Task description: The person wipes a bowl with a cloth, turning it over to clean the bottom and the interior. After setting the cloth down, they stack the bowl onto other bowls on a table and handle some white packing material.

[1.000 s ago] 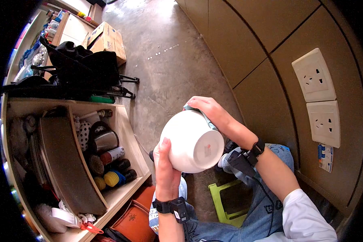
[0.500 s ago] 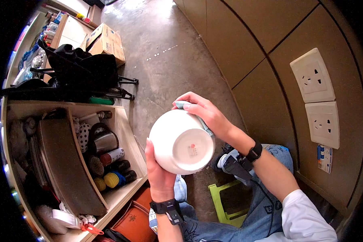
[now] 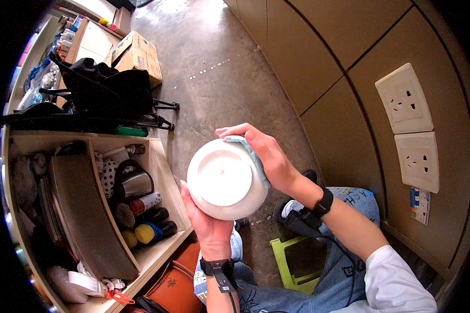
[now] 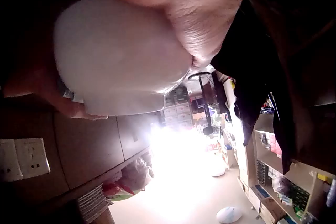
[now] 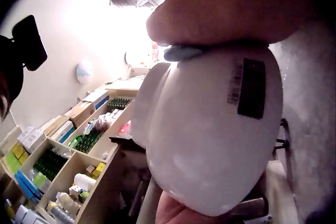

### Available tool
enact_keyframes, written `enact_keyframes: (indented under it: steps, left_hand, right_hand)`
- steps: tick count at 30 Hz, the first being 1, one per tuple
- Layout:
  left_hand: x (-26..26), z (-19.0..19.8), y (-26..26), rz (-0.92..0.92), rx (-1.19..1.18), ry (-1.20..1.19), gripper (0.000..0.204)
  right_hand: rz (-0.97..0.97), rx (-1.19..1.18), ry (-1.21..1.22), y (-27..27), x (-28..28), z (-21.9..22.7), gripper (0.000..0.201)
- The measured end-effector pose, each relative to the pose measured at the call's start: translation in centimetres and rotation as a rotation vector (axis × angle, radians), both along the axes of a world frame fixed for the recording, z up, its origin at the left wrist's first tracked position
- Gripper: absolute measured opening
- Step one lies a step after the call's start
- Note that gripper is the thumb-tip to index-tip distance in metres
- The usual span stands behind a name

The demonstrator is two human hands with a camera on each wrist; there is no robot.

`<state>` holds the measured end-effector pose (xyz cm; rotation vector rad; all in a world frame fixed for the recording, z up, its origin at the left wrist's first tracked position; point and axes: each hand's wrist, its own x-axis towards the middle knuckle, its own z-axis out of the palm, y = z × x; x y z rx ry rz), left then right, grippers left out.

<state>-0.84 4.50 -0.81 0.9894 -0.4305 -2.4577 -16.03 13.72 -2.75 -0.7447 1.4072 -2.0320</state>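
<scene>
A white bowl [image 3: 222,180] is held with its base turned toward the head camera. The left hand [image 3: 208,227] grips it from the lower left, thumb along its side. On the upper right, the right hand [image 3: 266,156] presses a light blue cloth [image 3: 256,160] against the bowl's wall, fingers bent over the edge. In the left wrist view the bowl [image 4: 121,56] lies under the left palm [image 4: 194,14]. The right wrist view shows a dark label with a barcode on the bowl [image 5: 210,129], and a bit of cloth [image 5: 184,53] under the right hand [image 5: 226,8].
An open wooden drawer unit [image 3: 164,177] with bottles and a kettle stands at the left. Beyond it are a black folding chair [image 3: 104,88] and a cardboard box [image 3: 141,57]. A green stool [image 3: 282,261] is below, an orange bag [image 3: 169,281] beside it, and wall sockets [image 3: 404,99] at right.
The bowl has moved left and turned so its base faces the head camera more squarely. Both hands have shifted left with it, and more of the cloth shows along the bowl's right side.
</scene>
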Motion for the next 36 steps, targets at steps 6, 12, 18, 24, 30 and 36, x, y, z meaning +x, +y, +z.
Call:
enact_keyframes:
  steps: [6,12,18,24,30,36]
  left_hand:
    - [-0.1,-0.8,0.1,0.051,-0.020,-0.071,0.065]
    - [-0.3,0.5,-0.2,0.023,-0.018,-0.084,0.059]
    - [0.0,0.9,-0.8,-0.002,0.002,0.003,0.057]
    - [0.3,1.1,-1.2,-0.088,-0.027,0.088,0.056]
    - [0.1,1.7,-0.5,-0.095,-0.060,-0.012,0.060]
    - [0.4,2.2,0.5,-0.089,-0.079,-0.003,0.062]
  right_hand:
    - [-0.151,0.135,0.119,-0.3,1.3,-0.3,0.044]
    - [-0.035,0.248,-0.093,0.1,0.4,0.1,0.047]
    - [0.119,0.183,-0.375,0.0,-1.0,-2.4,0.048]
    - [0.138,0.176,-0.338,-0.1,-0.6,-1.8,0.053]
    - [0.180,0.198,-0.345,-0.3,-0.2,-1.6,0.067]
    - [0.154,0.156,-0.413,-0.5,-0.2,-1.0,0.077]
